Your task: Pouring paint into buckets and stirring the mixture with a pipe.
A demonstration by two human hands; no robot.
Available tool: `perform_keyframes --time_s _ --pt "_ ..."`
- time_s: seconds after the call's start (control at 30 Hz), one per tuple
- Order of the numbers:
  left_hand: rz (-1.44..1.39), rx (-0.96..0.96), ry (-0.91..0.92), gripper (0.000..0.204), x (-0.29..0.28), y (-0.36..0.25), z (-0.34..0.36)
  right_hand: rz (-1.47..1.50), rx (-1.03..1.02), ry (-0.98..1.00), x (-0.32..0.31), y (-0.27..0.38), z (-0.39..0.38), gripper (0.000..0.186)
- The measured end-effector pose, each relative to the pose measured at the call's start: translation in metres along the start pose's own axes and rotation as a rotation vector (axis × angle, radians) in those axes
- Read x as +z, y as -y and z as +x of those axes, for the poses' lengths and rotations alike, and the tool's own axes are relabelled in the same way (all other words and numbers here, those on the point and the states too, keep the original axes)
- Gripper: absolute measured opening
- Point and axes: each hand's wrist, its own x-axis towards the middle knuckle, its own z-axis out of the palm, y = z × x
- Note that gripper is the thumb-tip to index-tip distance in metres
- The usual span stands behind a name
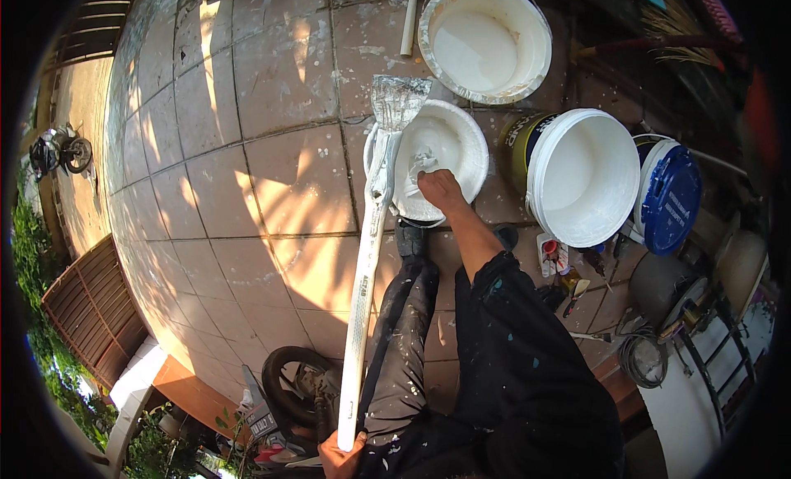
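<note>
My left hand (340, 454) grips the lower end of a long white pole (360, 331), which slants up across a white bucket (475, 162). At its top is a wide, flat, paint-caked head (399, 100), over the bucket's upper left rim. My right hand (442, 191) reaches into that bucket with fingers curled around something whitish, too coated and hidden to make out. Pale white liquid or residue coats the bucket's inside, and it sits just beyond my dark shoes.
Right of me stand a large open bucket (582, 178), a blue-lidded bucket (671, 199) and small tools (575, 289). Above is another bucket (484, 51) beside a short pipe (409, 22). A wheel (288, 372) lies lower left; a woven brown panel (95, 306) is at far left.
</note>
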Motion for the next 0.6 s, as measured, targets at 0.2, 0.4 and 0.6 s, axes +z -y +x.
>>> perform_keyframes --time_s 0.2,0.4,0.6 --pt "-0.1 -0.153 0.018 0.016 0.003 0.017 -0.002 0.006 0.025 0.133 0.006 -0.011 0.012 0.02" --pt "-0.102 -0.176 0.036 0.013 0.004 0.021 -0.005 0.25 0.144 0.135 -0.025 0.001 0.003 0.013" --pt "-0.105 -0.145 0.062 0.014 0.006 0.027 -0.008 0.515 0.696 -0.028 -0.079 0.006 -0.008 0.019"
